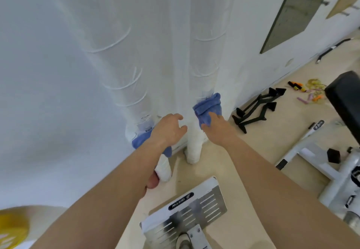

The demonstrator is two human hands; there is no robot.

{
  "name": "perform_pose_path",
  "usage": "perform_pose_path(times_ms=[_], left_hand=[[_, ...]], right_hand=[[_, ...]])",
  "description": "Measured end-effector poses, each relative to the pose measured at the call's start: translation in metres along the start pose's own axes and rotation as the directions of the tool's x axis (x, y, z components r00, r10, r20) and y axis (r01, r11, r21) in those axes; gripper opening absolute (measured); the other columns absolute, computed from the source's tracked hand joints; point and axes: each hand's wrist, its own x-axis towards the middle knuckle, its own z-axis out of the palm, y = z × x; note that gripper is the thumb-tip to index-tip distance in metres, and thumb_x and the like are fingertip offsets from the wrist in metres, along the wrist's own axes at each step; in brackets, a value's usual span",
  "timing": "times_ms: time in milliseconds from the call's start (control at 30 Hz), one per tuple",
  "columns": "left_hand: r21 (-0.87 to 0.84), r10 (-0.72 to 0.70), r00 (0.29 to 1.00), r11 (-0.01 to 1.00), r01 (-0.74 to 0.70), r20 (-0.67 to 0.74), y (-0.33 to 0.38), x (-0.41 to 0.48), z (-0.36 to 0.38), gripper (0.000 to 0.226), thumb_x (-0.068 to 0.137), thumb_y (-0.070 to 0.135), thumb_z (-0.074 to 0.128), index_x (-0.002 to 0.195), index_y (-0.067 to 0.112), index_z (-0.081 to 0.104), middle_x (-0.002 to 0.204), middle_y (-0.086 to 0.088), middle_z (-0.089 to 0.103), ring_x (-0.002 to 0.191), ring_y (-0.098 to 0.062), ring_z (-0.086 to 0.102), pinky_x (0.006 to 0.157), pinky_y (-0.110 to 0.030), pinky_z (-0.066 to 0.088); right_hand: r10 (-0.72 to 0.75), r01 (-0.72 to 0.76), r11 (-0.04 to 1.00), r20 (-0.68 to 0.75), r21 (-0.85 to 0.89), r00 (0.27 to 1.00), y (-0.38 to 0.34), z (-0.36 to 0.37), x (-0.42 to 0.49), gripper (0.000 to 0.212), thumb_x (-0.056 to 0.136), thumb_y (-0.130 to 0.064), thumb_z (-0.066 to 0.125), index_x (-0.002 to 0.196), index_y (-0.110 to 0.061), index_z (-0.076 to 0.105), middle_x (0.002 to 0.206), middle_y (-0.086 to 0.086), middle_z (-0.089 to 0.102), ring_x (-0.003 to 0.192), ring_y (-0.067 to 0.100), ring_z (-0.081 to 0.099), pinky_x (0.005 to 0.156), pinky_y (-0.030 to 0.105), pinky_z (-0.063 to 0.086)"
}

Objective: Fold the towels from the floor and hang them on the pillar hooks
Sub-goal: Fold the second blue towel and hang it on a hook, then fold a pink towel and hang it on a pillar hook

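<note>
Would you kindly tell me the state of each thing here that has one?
left towel, hanging on the pillar.
right towel, hanging on the pillar.
left hand, fingers loosely curled, holding nothing.
right hand, touching the right towel; grip unclear.
</note>
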Motion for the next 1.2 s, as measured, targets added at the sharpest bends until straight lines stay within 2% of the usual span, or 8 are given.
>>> perform_pose_path(times_ms=[100,167,233,333,500,633,900,1200], left_hand=[[-0.010,-0.009,0.999,1.000,0.009,0.032,-0.034,-0.060,-0.014,0.040,0.094,0.033,0.057,0.131,0.017,0.062,0.128,-0.009,0.065,0.119,-0.027,0.059,0.101,-0.035,0.046],[-0.013,-0.011,0.998,1.000,0.012,0.058,-0.062,-0.104,-0.022,0.029,0.092,0.030,0.055,0.112,0.015,0.070,0.111,-0.011,0.071,0.105,-0.026,0.065,0.086,-0.030,0.049],[-0.003,-0.035,0.998,0.999,0.035,0.055,-0.098,-0.147,-0.025,0.029,0.094,0.027,0.057,0.113,0.010,0.070,0.113,-0.012,0.070,0.101,-0.026,0.065,0.084,-0.030,0.047],[0.038,-0.090,0.995,0.995,0.089,0.032,-0.159,-0.213,-0.025,0.046,0.094,0.035,0.058,0.136,0.016,0.058,0.136,-0.008,0.060,0.116,-0.029,0.062,0.100,-0.037,0.048],[0.099,-0.135,0.985,0.987,0.125,0.107,-0.251,-0.323,-0.025,0.038,0.095,0.032,0.057,0.125,0.010,0.063,0.127,-0.012,0.065,0.116,-0.030,0.059,0.097,-0.039,0.049],[0.048,-0.215,0.966,0.976,0.210,0.145,-0.306,-0.415,-0.025,0.037,0.096,0.028,0.058,0.127,0.008,0.063,0.130,-0.013,0.063,0.120,-0.030,0.058,0.097,-0.033,0.047],[-0.032,-0.339,0.939,0.940,0.341,0.048,-0.403,-0.579,0.014,0.051,0.095,0.035,0.059,0.140,0.013,0.054,0.139,-0.010,0.059,0.128,-0.027,0.054,0.102,-0.033,0.044],[-0.065,-0.576,0.810,0.809,0.584,0.110,-0.507,-0.808,0.131,0.048,0.093,0.034,0.059,0.135,0.012,0.057,0.137,-0.014,0.059,0.124,-0.030,0.056,0.103,-0.038,0.046]], right_hand=[[0.003,0.001,0.998,0.047,-0.070,0.999,-0.038,0.017,-0.060,0.053,0.100,-0.038,0.048,0.144,-0.011,0.039,0.145,0.015,0.043,0.130,0.035,0.047,0.100,0.041,0.042],[0.006,0.000,0.995,0.067,-0.095,0.998,-0.066,0.035,-0.098,0.051,0.101,-0.036,0.047,0.146,-0.012,0.039,0.149,0.016,0.039,0.133,0.035,0.044,0.106,0.041,0.038],[-0.015,0.025,0.993,0.090,-0.117,0.996,-0.092,0.059,-0.132,0.046,0.102,-0.033,0.045,0.144,-0.013,0.042,0.146,0.015,0.042,0.130,0.035,0.047,0.106,0.041,0.039],[-0.027,0.042,0.992,0.121,-0.119,0.992,-0.130,0.108,-0.182,0.051,0.099,-0.031,0.046,0.146,-0.013,0.040,0.149,0.015,0.040,0.132,0.035,0.045,0.106,0.041,0.039],[-0.066,0.089,0.982,0.140,-0.164,0.988,-0.188,0.196,-0.267,0.049,0.094,-0.036,0.053,0.136,-0.011,0.047,0.134,0.014,0.053,0.122,0.036,0.052,0.099,0.045,0.046],[-0.078,0.121,0.974,0.218,-0.191,0.973,-0.230,0.252,-0.346,0.052,0.095,-0.033,0.054,0.141,-0.010,0.044,0.137,0.020,0.048,0.124,0.040,0.050,0.104,0.046,0.043],[-0.137,0.239,0.930,0.341,-0.278,0.930,-0.267,0.358,-0.474,0.048,0.089,-0.035,0.053,0.131,-0.013,0.051,0.130,0.017,0.053,0.116,0.039,0.055,0.099,0.046,0.047],[-0.184,0.404,0.879,0.600,-0.254,0.779,-0.261,0.524,-0.641,0.058,0.095,-0.037,0.052,0.147,-0.014,0.038,0.146,0.016,0.044,0.130,0.036,0.047,0.108,0.045,0.041]])
